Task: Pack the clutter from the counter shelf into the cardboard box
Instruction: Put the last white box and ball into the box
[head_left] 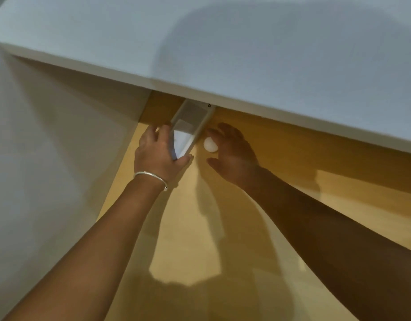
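Note:
My left hand (160,154) grips the near end of a long white box-like object (190,126) that reaches back under the white counter top (223,54). The far end of that object is hidden under the counter edge. A small white oval thing (210,144) lies on the yellow wooden shelf (292,154) just right of the box. My right hand (234,154) hovers over it with fingers spread; its fingertips are close to the oval thing, and I cannot tell whether they touch it. The cardboard box is not in view.
The white counter top overhangs the shelf across the upper half of the view. A white side panel (49,147) bounds the shelf on the left. Shadows of my arms fall on the shelf surface in front of me.

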Demonstrator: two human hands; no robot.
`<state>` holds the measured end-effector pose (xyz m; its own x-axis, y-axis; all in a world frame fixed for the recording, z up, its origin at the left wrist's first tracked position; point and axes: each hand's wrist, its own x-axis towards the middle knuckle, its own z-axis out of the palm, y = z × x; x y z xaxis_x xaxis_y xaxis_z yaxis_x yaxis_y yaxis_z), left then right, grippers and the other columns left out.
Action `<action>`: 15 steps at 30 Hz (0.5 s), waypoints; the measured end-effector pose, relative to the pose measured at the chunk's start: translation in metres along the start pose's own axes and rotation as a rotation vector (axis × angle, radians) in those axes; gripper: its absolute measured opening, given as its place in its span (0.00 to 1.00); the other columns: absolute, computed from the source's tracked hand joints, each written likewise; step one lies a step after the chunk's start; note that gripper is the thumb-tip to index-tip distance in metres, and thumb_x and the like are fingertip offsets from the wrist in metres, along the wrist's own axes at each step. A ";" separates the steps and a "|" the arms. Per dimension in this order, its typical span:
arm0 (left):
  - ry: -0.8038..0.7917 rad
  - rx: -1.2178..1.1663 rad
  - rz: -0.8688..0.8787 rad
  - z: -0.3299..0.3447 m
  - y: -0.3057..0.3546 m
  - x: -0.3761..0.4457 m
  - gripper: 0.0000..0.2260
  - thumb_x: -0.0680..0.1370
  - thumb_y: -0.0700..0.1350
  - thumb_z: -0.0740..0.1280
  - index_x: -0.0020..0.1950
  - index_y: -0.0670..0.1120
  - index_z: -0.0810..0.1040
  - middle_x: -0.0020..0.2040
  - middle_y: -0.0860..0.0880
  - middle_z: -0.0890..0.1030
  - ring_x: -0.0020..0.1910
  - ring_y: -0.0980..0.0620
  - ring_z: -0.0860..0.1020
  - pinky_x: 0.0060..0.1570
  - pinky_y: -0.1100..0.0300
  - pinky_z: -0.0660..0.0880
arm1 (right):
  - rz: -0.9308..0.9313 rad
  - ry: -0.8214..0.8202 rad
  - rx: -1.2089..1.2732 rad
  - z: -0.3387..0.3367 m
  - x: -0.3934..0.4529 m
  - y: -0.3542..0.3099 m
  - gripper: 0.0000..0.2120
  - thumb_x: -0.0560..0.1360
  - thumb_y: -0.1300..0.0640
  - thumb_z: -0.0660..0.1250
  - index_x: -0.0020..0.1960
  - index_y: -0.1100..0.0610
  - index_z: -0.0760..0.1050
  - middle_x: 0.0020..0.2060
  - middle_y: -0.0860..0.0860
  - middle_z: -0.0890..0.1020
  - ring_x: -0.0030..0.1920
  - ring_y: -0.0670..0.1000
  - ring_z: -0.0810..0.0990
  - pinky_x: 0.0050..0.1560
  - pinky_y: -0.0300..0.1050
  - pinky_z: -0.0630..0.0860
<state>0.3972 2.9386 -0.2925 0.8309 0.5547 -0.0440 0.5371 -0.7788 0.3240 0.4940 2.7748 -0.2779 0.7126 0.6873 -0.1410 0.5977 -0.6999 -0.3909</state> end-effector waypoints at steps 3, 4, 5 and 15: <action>-0.053 -0.019 -0.018 0.008 0.000 0.001 0.38 0.65 0.63 0.73 0.69 0.53 0.62 0.67 0.46 0.70 0.62 0.41 0.72 0.54 0.47 0.77 | -0.003 -0.007 0.011 0.010 0.006 0.000 0.28 0.75 0.53 0.67 0.72 0.45 0.62 0.72 0.50 0.65 0.72 0.55 0.61 0.65 0.49 0.66; -0.066 -0.027 -0.021 0.009 0.000 -0.001 0.38 0.65 0.62 0.74 0.69 0.54 0.61 0.65 0.46 0.71 0.60 0.42 0.73 0.52 0.47 0.78 | 0.005 -0.025 0.002 0.013 0.007 0.001 0.27 0.76 0.54 0.66 0.72 0.45 0.63 0.71 0.50 0.65 0.71 0.55 0.61 0.66 0.49 0.66; -0.070 -0.039 -0.026 0.009 0.001 -0.002 0.38 0.65 0.61 0.74 0.70 0.54 0.61 0.64 0.47 0.72 0.58 0.42 0.74 0.51 0.47 0.79 | 0.008 -0.048 -0.013 0.016 0.006 0.002 0.25 0.76 0.55 0.64 0.72 0.46 0.63 0.71 0.50 0.65 0.71 0.55 0.62 0.66 0.49 0.67; -0.023 -0.074 0.017 -0.009 0.018 -0.053 0.37 0.66 0.56 0.76 0.69 0.54 0.60 0.61 0.45 0.73 0.56 0.42 0.74 0.49 0.47 0.78 | 0.022 0.010 0.040 0.003 -0.063 0.018 0.25 0.72 0.70 0.61 0.65 0.52 0.73 0.62 0.53 0.73 0.60 0.54 0.72 0.56 0.47 0.74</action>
<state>0.3611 2.8976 -0.2762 0.8434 0.5340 -0.0596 0.5114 -0.7637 0.3940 0.4589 2.7199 -0.2782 0.7290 0.6698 -0.1408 0.5670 -0.7062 -0.4240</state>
